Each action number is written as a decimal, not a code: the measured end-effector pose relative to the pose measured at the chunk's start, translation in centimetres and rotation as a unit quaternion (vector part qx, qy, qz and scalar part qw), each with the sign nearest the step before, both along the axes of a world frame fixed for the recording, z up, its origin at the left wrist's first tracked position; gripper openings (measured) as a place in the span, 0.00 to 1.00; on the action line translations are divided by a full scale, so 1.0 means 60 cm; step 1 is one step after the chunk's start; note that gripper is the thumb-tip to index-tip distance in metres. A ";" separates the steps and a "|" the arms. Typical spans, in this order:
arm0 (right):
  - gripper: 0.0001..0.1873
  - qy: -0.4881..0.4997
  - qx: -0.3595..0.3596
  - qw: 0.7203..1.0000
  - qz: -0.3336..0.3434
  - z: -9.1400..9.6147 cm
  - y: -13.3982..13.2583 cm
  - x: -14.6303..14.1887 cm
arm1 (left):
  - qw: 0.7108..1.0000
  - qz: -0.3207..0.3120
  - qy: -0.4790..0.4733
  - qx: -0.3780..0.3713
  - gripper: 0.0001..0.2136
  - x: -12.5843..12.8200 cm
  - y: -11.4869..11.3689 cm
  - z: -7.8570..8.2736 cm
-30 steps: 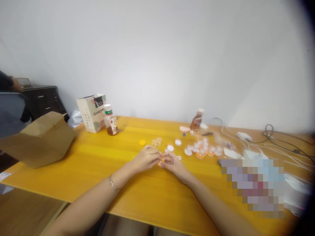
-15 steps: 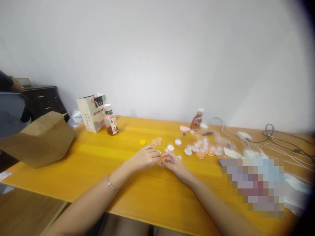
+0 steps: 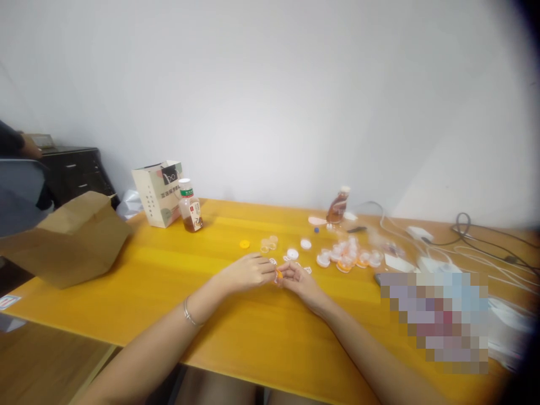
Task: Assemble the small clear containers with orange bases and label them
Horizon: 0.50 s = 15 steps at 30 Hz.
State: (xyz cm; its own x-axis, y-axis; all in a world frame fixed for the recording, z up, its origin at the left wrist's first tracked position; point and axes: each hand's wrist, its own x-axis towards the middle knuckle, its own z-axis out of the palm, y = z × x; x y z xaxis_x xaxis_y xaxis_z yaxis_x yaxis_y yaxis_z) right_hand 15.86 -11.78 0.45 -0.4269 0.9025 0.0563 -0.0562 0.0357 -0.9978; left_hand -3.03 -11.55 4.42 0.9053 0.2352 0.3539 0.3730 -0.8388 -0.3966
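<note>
My left hand (image 3: 247, 271) and my right hand (image 3: 300, 280) meet over the middle of the yellow table (image 3: 169, 292). Their fingertips pinch a small orange piece (image 3: 279, 274) between them. A thin bracelet (image 3: 188, 314) circles my left wrist. Just beyond the hands lie white caps (image 3: 292, 253), a yellow cap (image 3: 244, 244) and clear rings (image 3: 269, 243). A cluster of small white and orange containers (image 3: 348, 256) sits to the right of them.
A brown paper bag (image 3: 67, 239) lies at the table's left end, a white gift bag (image 3: 157, 192) and a tea bottle (image 3: 189, 206) behind it. A second brown bottle (image 3: 337, 206) stands at the back. White cables and adapters (image 3: 426, 247) spread at right. Another person's arm (image 3: 17, 145) shows far left.
The hands stay together at the same spot; the fingers shifted slightly around the orange piece. Nothing else moved.
</note>
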 end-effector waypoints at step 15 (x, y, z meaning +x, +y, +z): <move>0.11 0.048 0.031 0.998 0.030 0.011 -0.004 0.004 | 0.992 0.015 -0.061 -0.106 0.11 -0.004 0.005 -0.015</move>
